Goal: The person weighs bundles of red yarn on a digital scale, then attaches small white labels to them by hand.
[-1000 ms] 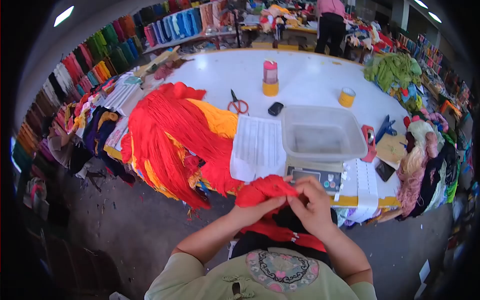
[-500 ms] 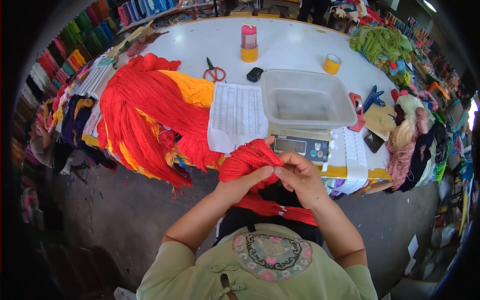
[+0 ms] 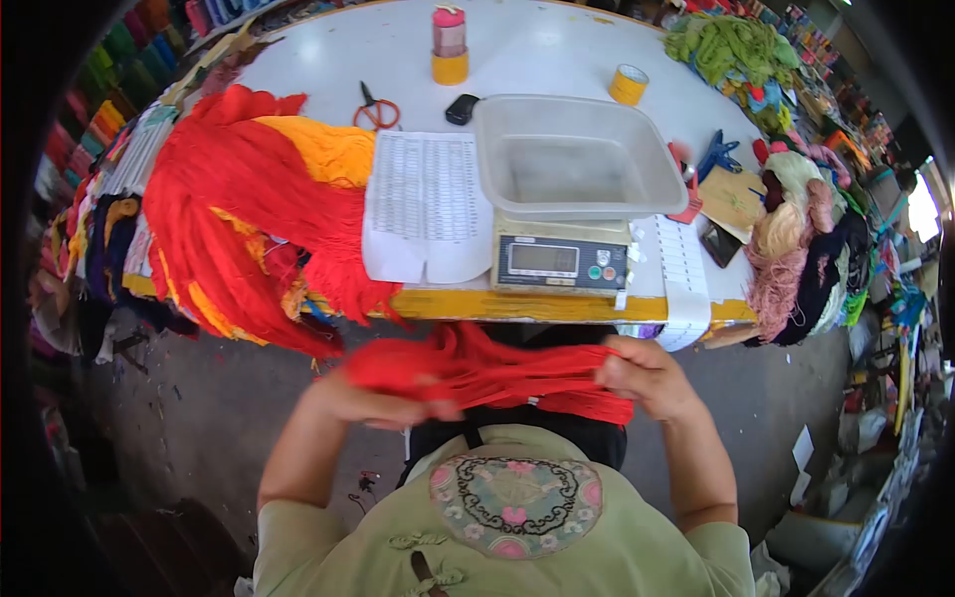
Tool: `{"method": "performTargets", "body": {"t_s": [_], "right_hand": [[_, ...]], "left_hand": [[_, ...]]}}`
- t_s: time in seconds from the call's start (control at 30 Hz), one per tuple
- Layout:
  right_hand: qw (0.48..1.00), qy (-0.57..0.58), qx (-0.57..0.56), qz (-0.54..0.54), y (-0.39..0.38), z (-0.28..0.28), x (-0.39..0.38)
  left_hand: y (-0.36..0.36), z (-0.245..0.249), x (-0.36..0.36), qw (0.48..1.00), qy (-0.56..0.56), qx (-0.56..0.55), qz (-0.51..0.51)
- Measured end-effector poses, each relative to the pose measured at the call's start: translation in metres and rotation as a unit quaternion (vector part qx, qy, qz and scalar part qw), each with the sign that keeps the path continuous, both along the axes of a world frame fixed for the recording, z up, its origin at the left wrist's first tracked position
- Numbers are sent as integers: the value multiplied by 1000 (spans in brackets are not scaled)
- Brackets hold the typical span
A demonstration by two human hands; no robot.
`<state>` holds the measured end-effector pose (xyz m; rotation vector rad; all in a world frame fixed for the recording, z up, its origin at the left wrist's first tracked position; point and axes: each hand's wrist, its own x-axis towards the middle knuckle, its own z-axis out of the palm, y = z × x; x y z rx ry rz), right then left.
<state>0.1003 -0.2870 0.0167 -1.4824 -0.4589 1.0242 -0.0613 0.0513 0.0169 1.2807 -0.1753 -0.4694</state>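
Observation:
A skein of red yarn (image 3: 497,363) is stretched sideways between my two hands, in front of the table edge. My left hand (image 3: 383,401), smeared by motion, grips its left end, and some strands lie over the fingers. Closed around the right end is my right hand (image 3: 652,378), its fingers curled in. Just below, more red yarn (image 3: 582,405) with a white tie lies across my lap, partly covered by the stretched skein.
On the table (image 3: 328,70) are a digital scale (image 3: 562,261) under a clear plastic tub (image 3: 577,159), a printed sheet (image 3: 423,209), scissors (image 3: 376,107), a tape roll (image 3: 629,85) and a bottle (image 3: 450,45). Red and orange yarn (image 3: 219,199) hangs over the left edge; mixed yarns (image 3: 796,239) lie right.
My hands have moved apart and down toward my lap. The red skein, bunched between my fingers before, is now drawn out lengthwise. My view has shifted, showing the whole scale front.

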Motion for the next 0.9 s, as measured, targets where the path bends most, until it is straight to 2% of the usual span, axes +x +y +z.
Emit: {"method": "performTargets", "body": {"t_s": [0.03,0.07,0.1,0.13,0.17,0.23,0.3,0.4,0.47,0.5,0.53,0.57,0.6,0.63,0.67,0.7,0.77,0.83,0.9], "right_hand": [[998,36,-39,-30,-30,-12,7],[991,15,-109,-80,-55,-22,10],[976,-6,-179,-126,-81,-33,14],[960,3,-231,-160,-118,-53,22],[940,13,-282,-194,-156,-73,31],[896,-37,-353,-269,-220,-94,41],[820,-73,-472,-316,-283,-113,52],[690,-262,-593,-322,-373,-143,53],[680,-232,-603,-346,-381,-144,40],[676,-217,-607,-357,-382,-145,37],[748,-108,-549,-357,-365,-141,31],[829,-28,-471,-301,-324,-113,27],[891,53,-383,-237,-280,-77,21],[931,74,-310,-179,-247,-48,17],[961,95,-233,-119,-223,-19,14],[982,45,-176,-55,-208,13,16],[993,-58,-59,78,-182,73,18],[975,-124,160,-95,-153,116,0],[924,-202,318,-66,-138,166,25]], "left_hand": [[30,-21,-24,988,38,-94,119],[59,-42,-49,954,49,-185,232],[84,-35,-63,885,48,-249,390],[107,-17,-65,844,7,-278,458],[130,-2,-70,824,-10,-249,509],[214,-18,-113,817,-62,-229,526],[316,-37,-166,827,-94,-276,481],[482,-66,-262,812,-148,-221,520],[529,-58,-303,790,-190,-225,538],[520,-52,-304,781,-211,-230,541],[514,-61,-300,757,-296,-196,549],[505,-75,-304,754,-264,-242,550],[448,-68,-275,747,-233,-290,551],[331,-31,-204,735,-202,-338,552],[278,-23,-165,737,-188,-345,550],[225,-15,-126,738,-173,-353,548],[176,-27,-75,736,-173,-317,573],[136,-45,-29,790,-152,-154,573],[88,-58,22,785,-125,-27,606]]}}
